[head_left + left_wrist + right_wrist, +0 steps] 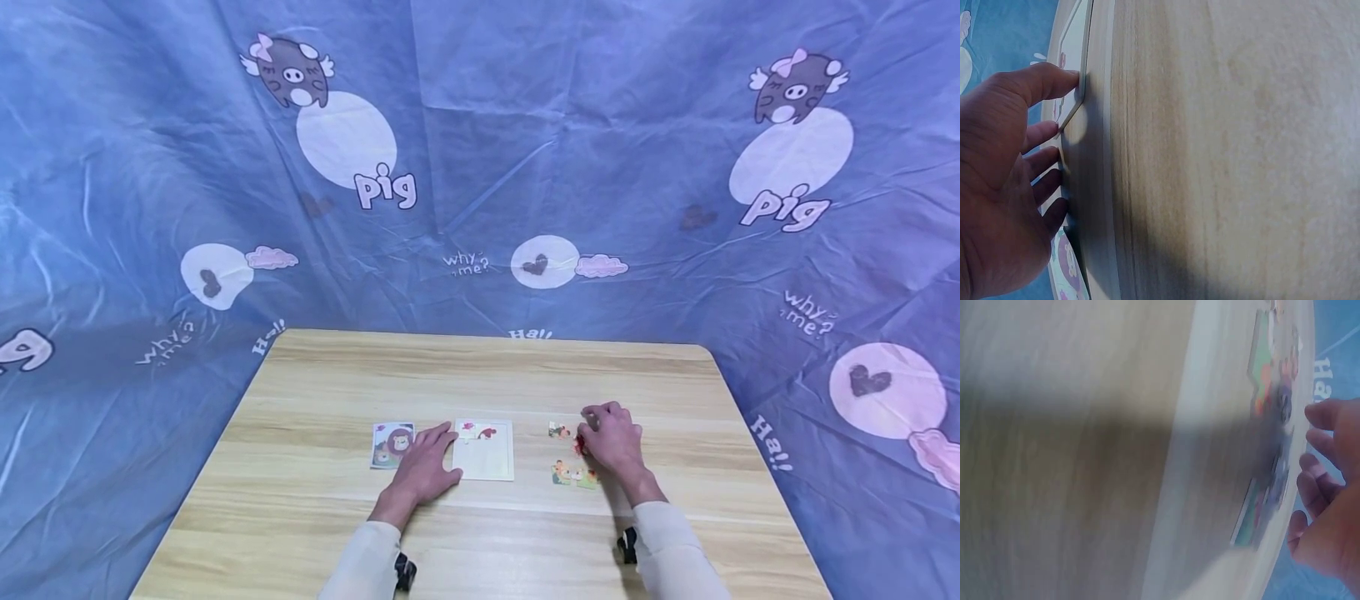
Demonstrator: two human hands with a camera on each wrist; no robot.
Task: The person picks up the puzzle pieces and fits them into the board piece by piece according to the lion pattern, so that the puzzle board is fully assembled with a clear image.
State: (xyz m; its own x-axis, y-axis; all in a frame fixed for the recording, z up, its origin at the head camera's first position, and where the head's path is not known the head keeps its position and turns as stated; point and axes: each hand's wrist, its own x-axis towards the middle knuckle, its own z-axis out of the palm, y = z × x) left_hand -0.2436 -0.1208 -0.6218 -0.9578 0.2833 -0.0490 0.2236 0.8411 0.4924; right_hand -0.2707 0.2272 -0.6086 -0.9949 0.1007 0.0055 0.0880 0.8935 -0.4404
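A white puzzle tray [487, 465] lies on the table, with puzzle pieces [486, 434] along its top edge. My left hand [426, 467] rests at the tray's left side. In the left wrist view its thumb [1054, 83] touches the tray rim, and the other fingers extend beside the corner. Over the loose pieces on the right is my right hand [617, 437], its fingers loosely bent. The right wrist view shows nothing between those fingers [1319, 487]. A red piece [580, 445] lies partly hidden beside the hand. Another loose piece [558, 430] sits to its left.
A picture card with a lion [382, 458] lies left of the tray, partly covered by the left hand. Two more loose pieces, one at the left [561, 472] and one at the right [587, 479], lie nearer the person. Blue printed cloth [487, 192] surrounds the wooden table [510, 550].
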